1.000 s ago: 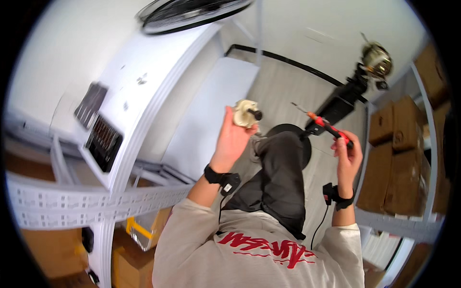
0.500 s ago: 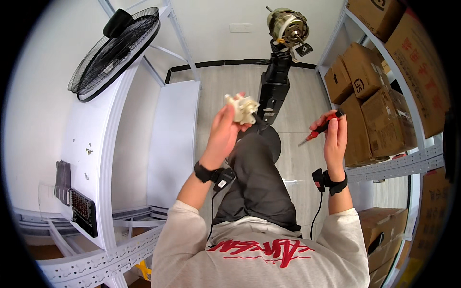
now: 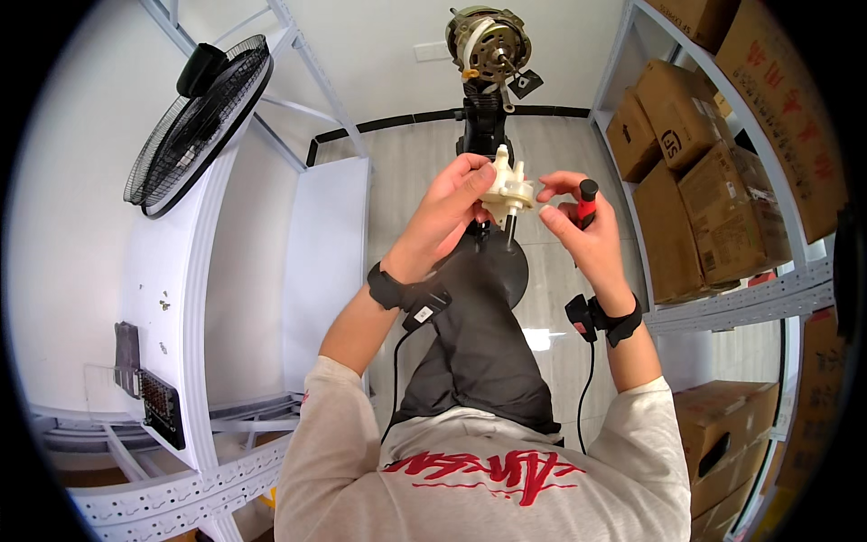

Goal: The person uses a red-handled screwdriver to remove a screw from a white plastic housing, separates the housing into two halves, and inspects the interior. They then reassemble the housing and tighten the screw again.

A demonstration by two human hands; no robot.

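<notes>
My left hand is closed on a cream plastic gear housing, which has short posts on top and a metal shaft pointing down. To its right, my right hand holds a red and black screwdriver in the palm. Its handle end points up, and the blade is hidden. The right thumb and forefinger are spread close to the housing; contact is unclear. Beyond both hands, a bare fan motor with a white wire sits on a black stand, whose round base is by my legs.
At left, a white shelf carries a black fan grille, small loose screws and a black case of bits. Cardboard boxes fill the metal rack on the right. A lower white shelf stands left of my legs.
Both hands have come together in front of the stand, and the housing has turned. The screwdriver has swung from pointing outward to lying in the right palm, with its forefinger and thumb freed.
</notes>
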